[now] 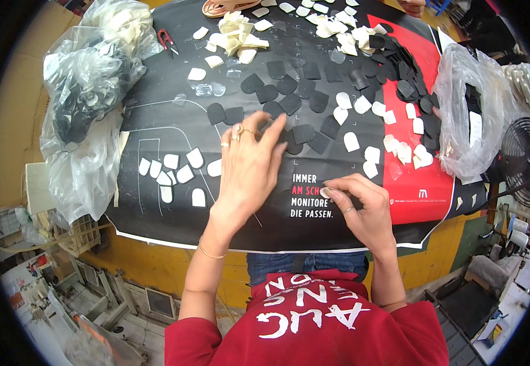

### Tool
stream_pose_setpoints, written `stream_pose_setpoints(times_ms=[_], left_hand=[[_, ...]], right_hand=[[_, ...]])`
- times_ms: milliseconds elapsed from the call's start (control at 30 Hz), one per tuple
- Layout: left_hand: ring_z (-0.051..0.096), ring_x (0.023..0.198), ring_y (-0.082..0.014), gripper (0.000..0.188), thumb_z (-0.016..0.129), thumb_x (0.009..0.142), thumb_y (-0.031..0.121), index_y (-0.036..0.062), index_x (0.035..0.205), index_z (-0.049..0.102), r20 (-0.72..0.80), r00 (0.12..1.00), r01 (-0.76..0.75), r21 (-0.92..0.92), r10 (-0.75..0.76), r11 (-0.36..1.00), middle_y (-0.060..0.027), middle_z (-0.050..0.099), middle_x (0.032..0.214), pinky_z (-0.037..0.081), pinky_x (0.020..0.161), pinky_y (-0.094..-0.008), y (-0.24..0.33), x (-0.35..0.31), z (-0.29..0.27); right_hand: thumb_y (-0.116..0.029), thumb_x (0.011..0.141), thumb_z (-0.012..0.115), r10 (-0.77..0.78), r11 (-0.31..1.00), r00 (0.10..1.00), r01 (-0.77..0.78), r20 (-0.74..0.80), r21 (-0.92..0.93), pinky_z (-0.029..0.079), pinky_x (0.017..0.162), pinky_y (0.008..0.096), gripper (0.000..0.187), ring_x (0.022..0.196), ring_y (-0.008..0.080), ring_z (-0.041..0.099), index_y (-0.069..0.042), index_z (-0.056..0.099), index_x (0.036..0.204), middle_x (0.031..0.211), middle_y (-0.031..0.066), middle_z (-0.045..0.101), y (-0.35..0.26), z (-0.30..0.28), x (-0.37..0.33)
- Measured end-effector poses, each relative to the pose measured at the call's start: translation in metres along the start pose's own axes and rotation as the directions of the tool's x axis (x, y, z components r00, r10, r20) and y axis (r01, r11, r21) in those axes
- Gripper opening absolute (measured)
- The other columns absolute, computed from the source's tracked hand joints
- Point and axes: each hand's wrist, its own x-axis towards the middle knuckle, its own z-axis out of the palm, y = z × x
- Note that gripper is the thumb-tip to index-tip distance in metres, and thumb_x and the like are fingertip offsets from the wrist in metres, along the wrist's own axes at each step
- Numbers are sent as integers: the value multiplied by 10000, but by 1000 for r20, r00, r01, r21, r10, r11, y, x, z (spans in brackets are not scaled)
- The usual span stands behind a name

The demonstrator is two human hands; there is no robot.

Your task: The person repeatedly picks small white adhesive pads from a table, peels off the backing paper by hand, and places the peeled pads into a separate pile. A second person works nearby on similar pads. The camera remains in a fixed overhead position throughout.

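Note:
My left hand [250, 161] reaches over the dark table cover, its fingers apart, with the fingertips among small black rounded pads [304, 133]. Whether it touches one of them I cannot tell. Nearer to me on the right, my right hand [362, 204] is closed in a pinch; a pale spot shows at the fingertips, too small to make out. Small white pads [351, 141] of the same rounded shape lie beyond the right hand. More white pads [184, 174] are scattered left of my left forearm.
Piles of cream pads [237, 36] and black pads [402, 64] lie at the far side. Clear plastic bags stand at left [88, 91] and right [472, 110]. Red-handled snips [167, 41] lie far left. A black fan [524, 158] stands beyond the right edge. Another person's hand [412, 7] shows at the top.

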Motion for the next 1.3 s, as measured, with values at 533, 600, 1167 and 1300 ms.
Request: stream_pose_setpoints(times_ms=[533,600,1167,1300], left_hand=[[624,751,-213,133,770,799,58,87,895,683,-186,983,-39,-270,-13,962,-28,683,858,417,792,-362,17,-38,-1],[601,698,-141,161,790,778,-11,44,908,713,-101,986,71,-461,-132,885,-45,711,835,458,722,-292,31,-51,-2],[534,1053,-225,335,794,788,196,172,1114,723,-80,997,0,105,8,994,-27,594,1263,327,936,-382,40,-90,23],[533,1062,-222,333,796,786,209,167,1108,724,-83,997,5,127,6,992,-30,593,1274,328,927,-384,47,-95,28]], right_hand=[[-5,870,716,-6,999,999,9,-54,39,522,732,277,130,865,167,660,17,728,998,966,101,633,-3,11,12],[18,877,704,49,998,997,-46,-54,49,524,739,265,134,863,149,656,23,723,1009,996,104,637,-1,4,10],[2,931,673,309,892,948,-315,70,325,560,725,221,176,843,111,694,80,652,1088,954,102,716,-1,14,-5],[-39,904,708,246,961,969,-241,-24,139,495,590,225,147,688,83,636,45,700,1024,869,93,703,0,22,3]])
